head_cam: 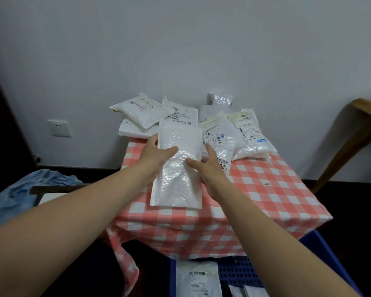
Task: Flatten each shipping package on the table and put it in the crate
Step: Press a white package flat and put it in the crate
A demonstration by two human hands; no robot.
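A white bubble mailer point(178, 179) lies lengthwise on the red-and-white checked table point(266, 189). My left hand point(156, 155) holds its left edge, thumb laid across the top. My right hand point(208, 168) holds its right edge, thumb on the mailer's surface. Both hands grip near the mailer's middle. Several more white packages are piled at the table's far end, one stack at the left point(137, 114) and another at the right point(244, 133). The blue crate point(321, 249) sits on the floor at the table's near side, with flat packages point(196, 279) inside it.
A white wall runs behind the table with a socket point(59, 127) at the left. Blue cloth point(30, 189) lies over something at the left. A wooden furniture leg point(351, 133) slants at the right. A small brown scrap point(266, 183) lies on the cloth.
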